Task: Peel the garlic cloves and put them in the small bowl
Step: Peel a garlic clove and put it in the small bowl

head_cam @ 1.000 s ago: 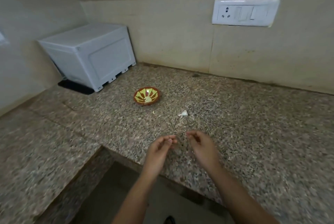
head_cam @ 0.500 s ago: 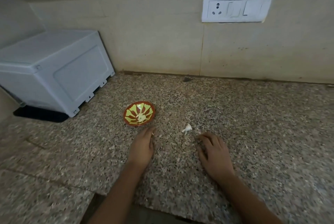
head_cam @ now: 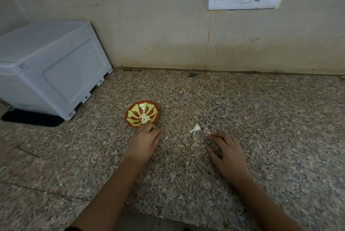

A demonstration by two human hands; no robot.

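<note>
Since there's already a pale lump of peeled garlic (head_cam: 144,118) sitting in the middle of the small bowl (head_cam: 137,110), I'd say this is the drop-off end of a peel cycle. Left hand (head_cam: 144,142) is right at the bowl's near rim, knuckles up, fingers curled under, tips about touching the edge. Can't tell if it's got anything pinched in there or nothing at all.

Just to the right, on the speckled table (head_cam: 261,111), a small white bit (head_cam: 195,129) lies between the two hands. Could be an unpeeled clove, could be a scrap of skin, too small to call. Right hand (head_cam: 227,151) rests on the table near it, fingers loosely bent and spread, holding nothing I can see.

My guess for next: if that bit's a clove, the right hand only needs a short reach, then both hands work the skin off. It's tiny and light, so a fingertip pinch, not a grab.
</note>
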